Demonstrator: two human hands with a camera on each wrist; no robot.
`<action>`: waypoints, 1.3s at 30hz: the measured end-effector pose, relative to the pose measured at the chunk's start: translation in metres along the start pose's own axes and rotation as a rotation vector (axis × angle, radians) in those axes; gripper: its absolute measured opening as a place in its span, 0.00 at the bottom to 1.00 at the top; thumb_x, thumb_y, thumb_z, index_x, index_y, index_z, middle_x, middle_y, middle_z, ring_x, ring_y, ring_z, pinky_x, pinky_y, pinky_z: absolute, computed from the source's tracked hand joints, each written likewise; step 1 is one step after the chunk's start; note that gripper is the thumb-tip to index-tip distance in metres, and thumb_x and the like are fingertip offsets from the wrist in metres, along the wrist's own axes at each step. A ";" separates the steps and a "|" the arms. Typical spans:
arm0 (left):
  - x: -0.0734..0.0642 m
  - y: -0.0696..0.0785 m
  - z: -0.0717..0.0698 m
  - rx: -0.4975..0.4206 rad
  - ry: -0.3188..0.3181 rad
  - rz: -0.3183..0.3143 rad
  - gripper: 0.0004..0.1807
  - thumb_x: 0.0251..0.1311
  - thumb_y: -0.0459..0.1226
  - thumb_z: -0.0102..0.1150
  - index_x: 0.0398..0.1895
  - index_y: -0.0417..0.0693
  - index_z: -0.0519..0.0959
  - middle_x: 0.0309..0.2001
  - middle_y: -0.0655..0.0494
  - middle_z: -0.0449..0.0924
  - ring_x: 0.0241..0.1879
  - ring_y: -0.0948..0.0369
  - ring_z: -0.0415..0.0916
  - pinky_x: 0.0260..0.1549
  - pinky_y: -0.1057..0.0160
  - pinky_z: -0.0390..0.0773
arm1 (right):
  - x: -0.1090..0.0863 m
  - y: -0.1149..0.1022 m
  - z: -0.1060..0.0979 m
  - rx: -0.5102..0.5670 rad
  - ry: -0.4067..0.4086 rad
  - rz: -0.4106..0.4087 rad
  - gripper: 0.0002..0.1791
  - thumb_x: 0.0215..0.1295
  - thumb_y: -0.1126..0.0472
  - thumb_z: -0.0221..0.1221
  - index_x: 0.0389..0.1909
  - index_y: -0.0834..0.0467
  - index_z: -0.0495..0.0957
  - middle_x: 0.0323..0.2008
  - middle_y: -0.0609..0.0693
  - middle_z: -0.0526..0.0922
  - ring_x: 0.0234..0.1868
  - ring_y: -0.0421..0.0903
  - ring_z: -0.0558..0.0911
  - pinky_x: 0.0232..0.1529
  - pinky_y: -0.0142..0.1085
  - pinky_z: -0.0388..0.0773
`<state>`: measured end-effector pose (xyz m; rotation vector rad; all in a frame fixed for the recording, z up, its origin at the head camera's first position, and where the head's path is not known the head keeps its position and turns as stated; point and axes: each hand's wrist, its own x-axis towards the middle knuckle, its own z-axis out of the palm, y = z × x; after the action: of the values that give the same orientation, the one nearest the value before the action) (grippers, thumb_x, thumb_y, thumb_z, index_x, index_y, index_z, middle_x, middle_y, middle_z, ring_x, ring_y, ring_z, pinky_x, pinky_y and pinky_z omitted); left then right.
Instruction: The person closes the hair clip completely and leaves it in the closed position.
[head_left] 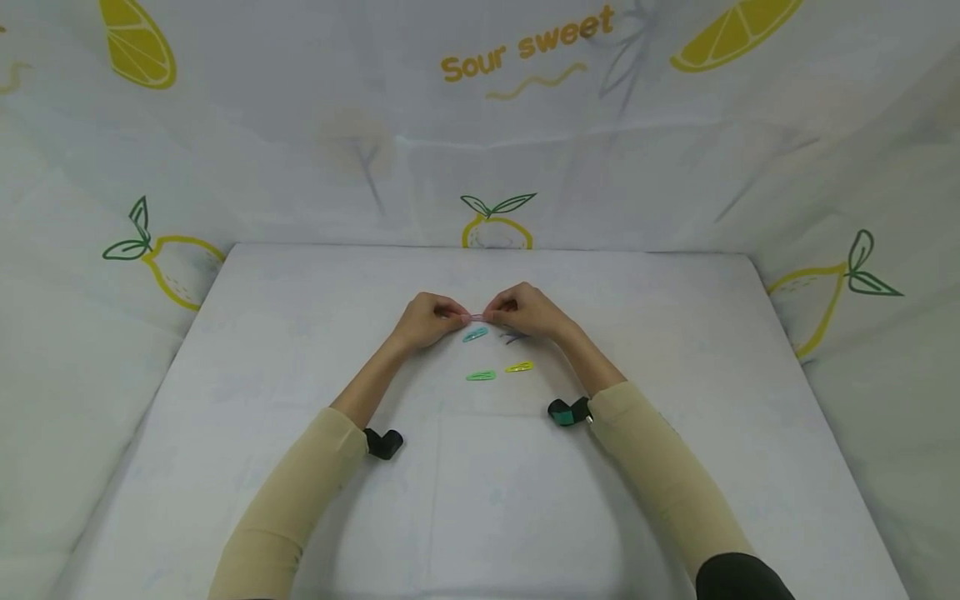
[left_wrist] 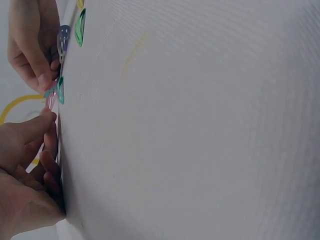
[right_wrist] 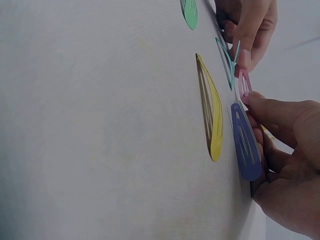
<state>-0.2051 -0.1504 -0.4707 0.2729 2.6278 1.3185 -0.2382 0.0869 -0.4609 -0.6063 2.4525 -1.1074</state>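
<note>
Both hands pinch a small pink snap hair clip (right_wrist: 244, 86) between thumb and fingers, one at each end. My left hand (head_left: 431, 320) comes in from the left and my right hand (head_left: 531, 312) from the right. Just in front of the fingers lies a teal hair clip (head_left: 475, 334); its two strips look spread apart in the right wrist view. A dark blue hair clip (right_wrist: 246, 145) is close by the right hand, partly in its shadow in the head view. Nearer the body lie a green hair clip (head_left: 481, 376) and a yellow hair clip (head_left: 519, 367).
The clips lie on a table with a white cover (head_left: 480, 500). Behind it hangs a white curtain (head_left: 300, 125) printed with lemons and lettering. Black wrist mounts (head_left: 384, 444) sit by both beige sleeves (head_left: 300, 500).
</note>
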 end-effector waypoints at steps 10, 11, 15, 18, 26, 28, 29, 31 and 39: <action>-0.003 -0.002 0.002 -0.017 -0.005 0.005 0.12 0.73 0.39 0.70 0.47 0.39 0.91 0.38 0.47 0.89 0.40 0.59 0.76 0.46 0.64 0.72 | -0.002 0.000 0.003 0.022 -0.015 0.008 0.13 0.79 0.57 0.64 0.50 0.62 0.90 0.47 0.57 0.91 0.41 0.44 0.80 0.45 0.32 0.76; -0.003 -0.002 0.002 -0.021 -0.006 0.004 0.12 0.73 0.39 0.70 0.47 0.39 0.91 0.38 0.47 0.89 0.40 0.59 0.77 0.46 0.64 0.72 | -0.002 0.000 0.004 0.026 -0.015 0.009 0.13 0.79 0.57 0.64 0.50 0.62 0.90 0.47 0.57 0.91 0.41 0.44 0.80 0.45 0.32 0.76; -0.004 -0.002 0.001 -0.054 -0.014 -0.002 0.12 0.73 0.40 0.69 0.47 0.39 0.91 0.38 0.47 0.89 0.40 0.59 0.76 0.47 0.64 0.72 | -0.004 0.001 0.004 0.035 -0.006 0.008 0.13 0.79 0.57 0.63 0.50 0.62 0.90 0.48 0.57 0.91 0.43 0.45 0.81 0.46 0.32 0.76; -0.004 -0.001 0.001 -0.080 -0.018 -0.007 0.12 0.73 0.40 0.69 0.47 0.40 0.91 0.39 0.47 0.89 0.42 0.59 0.77 0.48 0.64 0.72 | -0.005 0.002 0.003 0.038 0.007 0.001 0.12 0.80 0.58 0.63 0.50 0.62 0.90 0.49 0.56 0.91 0.45 0.45 0.82 0.48 0.32 0.77; -0.004 0.002 0.001 -0.146 0.003 -0.019 0.13 0.74 0.42 0.68 0.49 0.41 0.91 0.45 0.45 0.90 0.43 0.58 0.78 0.47 0.64 0.74 | -0.008 0.000 -0.001 0.050 0.064 -0.061 0.12 0.80 0.59 0.63 0.50 0.63 0.90 0.49 0.58 0.91 0.45 0.48 0.83 0.49 0.34 0.77; -0.004 0.003 0.001 -0.160 0.012 -0.023 0.14 0.75 0.43 0.68 0.50 0.42 0.91 0.46 0.45 0.90 0.43 0.58 0.79 0.46 0.64 0.75 | -0.009 0.000 -0.002 0.048 0.088 -0.081 0.11 0.80 0.61 0.62 0.50 0.63 0.89 0.49 0.59 0.91 0.46 0.49 0.83 0.51 0.35 0.78; -0.004 0.004 0.001 -0.167 0.015 -0.023 0.14 0.75 0.44 0.67 0.50 0.43 0.91 0.46 0.46 0.90 0.42 0.58 0.79 0.45 0.64 0.75 | -0.010 -0.001 -0.002 0.045 0.104 -0.091 0.12 0.80 0.61 0.62 0.50 0.64 0.89 0.49 0.59 0.91 0.46 0.49 0.83 0.52 0.36 0.79; -0.004 0.006 0.002 -0.183 0.020 -0.023 0.14 0.76 0.44 0.67 0.51 0.44 0.90 0.46 0.46 0.90 0.42 0.58 0.80 0.43 0.66 0.77 | -0.011 -0.002 -0.002 0.043 0.135 -0.110 0.12 0.81 0.61 0.62 0.51 0.65 0.89 0.49 0.60 0.91 0.47 0.51 0.84 0.54 0.38 0.80; -0.009 0.020 -0.003 -0.213 0.036 -0.010 0.14 0.76 0.45 0.66 0.51 0.45 0.90 0.47 0.46 0.89 0.40 0.57 0.79 0.34 0.67 0.75 | -0.017 -0.009 0.001 0.081 0.194 -0.126 0.15 0.83 0.58 0.59 0.52 0.66 0.86 0.51 0.62 0.90 0.52 0.55 0.85 0.62 0.49 0.82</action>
<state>-0.1957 -0.1431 -0.4520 0.2057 2.4855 1.5977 -0.2213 0.0902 -0.4515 -0.6642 2.5450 -1.3672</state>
